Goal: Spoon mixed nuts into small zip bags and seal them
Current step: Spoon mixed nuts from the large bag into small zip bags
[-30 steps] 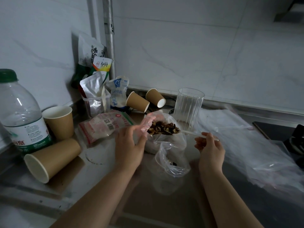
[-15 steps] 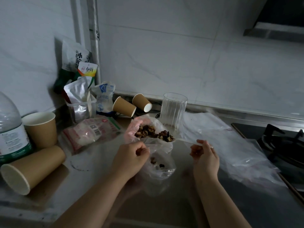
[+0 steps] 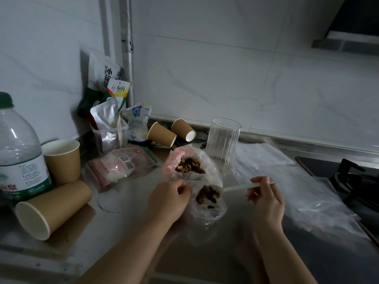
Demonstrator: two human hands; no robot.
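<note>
Right hand (image 3: 264, 198) pinches spoon (image 3: 235, 188), loaded bowl over small bag (image 3: 207, 210) | left hand (image 3: 170, 198) grips bag rim | nut bag (image 3: 190, 166) just behind small bag | advice: keep mouth wide, tip slowly.

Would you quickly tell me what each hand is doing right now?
Left hand: pinching the small zip bag open.
Right hand: holding the spoon.

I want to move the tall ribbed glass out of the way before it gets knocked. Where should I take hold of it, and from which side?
Grip the clear ribbed glass around its upper wall, probably coming from the right or above. It stands upright and looks empty, so a wrap round the body should hold. The bag of nuts crowds its left side, and plastic bags lie low on its right.
</note>
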